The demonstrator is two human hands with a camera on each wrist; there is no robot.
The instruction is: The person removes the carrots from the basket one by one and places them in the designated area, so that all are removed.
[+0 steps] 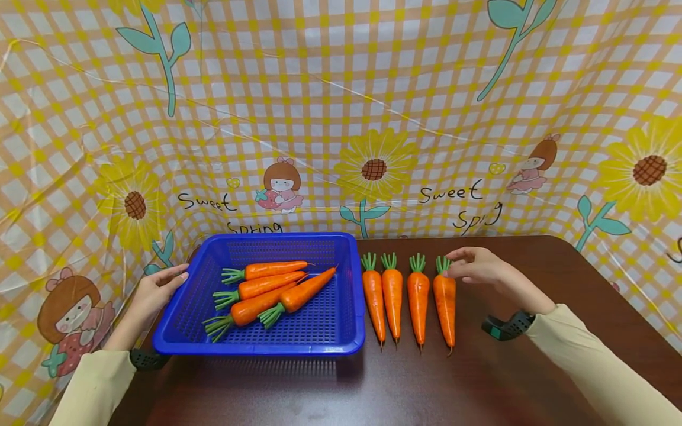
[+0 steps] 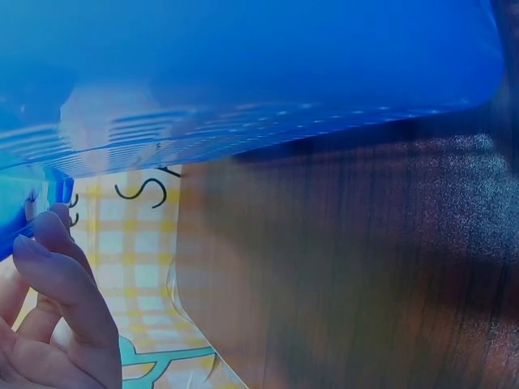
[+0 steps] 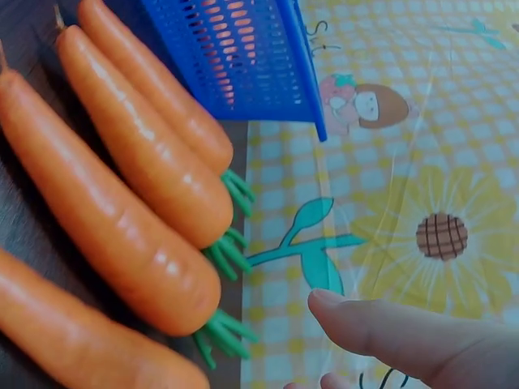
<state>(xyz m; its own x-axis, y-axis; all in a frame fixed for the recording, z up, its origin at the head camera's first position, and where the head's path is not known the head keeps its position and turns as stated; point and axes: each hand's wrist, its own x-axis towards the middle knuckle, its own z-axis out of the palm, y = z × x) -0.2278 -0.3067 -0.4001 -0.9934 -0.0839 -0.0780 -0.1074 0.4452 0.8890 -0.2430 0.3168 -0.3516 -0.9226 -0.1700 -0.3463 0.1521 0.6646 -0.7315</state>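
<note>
- The person's left hand (image 1: 157, 287) reaches up from the lower left, its thumb and fingers pinching the left rim of the blue basket (image 1: 256, 348).
- The right hand (image 1: 475, 266) comes in from the right, palm side toward the row; thumb and fingers are parted and loosely bent beside the greens of the rightmost carrot (image 1: 444, 303). Whether they touch it cannot be told.
- That carrot lies on the brown table (image 1: 426, 390), greens away from the person.
- Three more carrots (image 1: 418, 303) lie to its left in a row, the leftmost just beside the basket.
- The basket's right wall stands between this row and four carrots inside (image 1: 274, 270), whose greens point left.
- Both wrists wear dark bands (image 1: 508, 326) below pale sleeves (image 1: 591, 361).
- A checked cloth (image 1: 298, 83) printed with sunflowers rises behind the table and along both sides.
</note>
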